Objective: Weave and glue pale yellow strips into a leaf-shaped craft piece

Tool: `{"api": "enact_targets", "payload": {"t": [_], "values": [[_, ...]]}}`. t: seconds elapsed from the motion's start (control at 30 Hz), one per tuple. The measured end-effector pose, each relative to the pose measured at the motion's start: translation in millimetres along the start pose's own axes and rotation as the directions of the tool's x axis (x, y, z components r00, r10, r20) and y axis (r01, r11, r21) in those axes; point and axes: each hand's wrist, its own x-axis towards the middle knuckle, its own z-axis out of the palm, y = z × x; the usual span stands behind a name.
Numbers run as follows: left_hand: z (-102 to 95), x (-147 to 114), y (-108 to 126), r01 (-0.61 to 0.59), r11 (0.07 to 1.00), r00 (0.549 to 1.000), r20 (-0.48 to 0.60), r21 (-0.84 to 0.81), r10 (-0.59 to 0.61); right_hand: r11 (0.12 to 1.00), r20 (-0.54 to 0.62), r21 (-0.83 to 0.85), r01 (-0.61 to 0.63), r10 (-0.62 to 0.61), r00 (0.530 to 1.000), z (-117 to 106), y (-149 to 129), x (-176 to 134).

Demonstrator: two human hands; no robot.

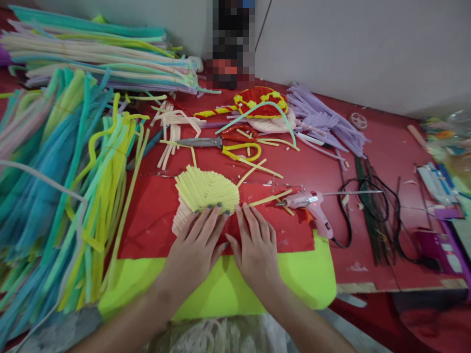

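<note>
Centrally, a pale yellow leaf-shaped panel of pipe cleaners (208, 186) lay on a red sheet (147, 220), its lower left edge overlapping a pale pink ribbed piece (181, 219). The left hand (200, 233) was laid flat with fingers extended, its fingertips touching the panel's lower edge. The right hand (256, 240) was extended likewise, thumb apart from the fingers, its fingertips at the panel's lower right edge; whether they pressed on it could not be determined. The red sheet overlapped a lime-green mat (305, 279) on the red tabletop (390, 137). Scissors (206, 142) with red and yellow handles were positioned beyond the panel. A pink glue gun (312, 203) lay to its right, nozzle toward the panel. Bundled multicolored pipe cleaners (40, 162) occupied the left side.
</note>
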Motion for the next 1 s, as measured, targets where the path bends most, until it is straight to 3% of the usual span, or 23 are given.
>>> {"api": "enact_targets", "payload": {"t": [0.63, 1.0], "values": [[0.8, 0.5, 1.5, 0.01, 1.0, 1.0, 0.009, 0.015, -0.01, 1.0, -0.006, -0.016, 0.004, -0.004, 1.0, -1.8, -1.0, 0.8], [-5.6, 2.9, 5.1, -0.002, 0.998, 0.997, 0.084, 0.066, -0.004, 1.0, -0.022, -0.022, -0.011, 0.011, 1.0, -3.0, -3.4, 1.9]]}}
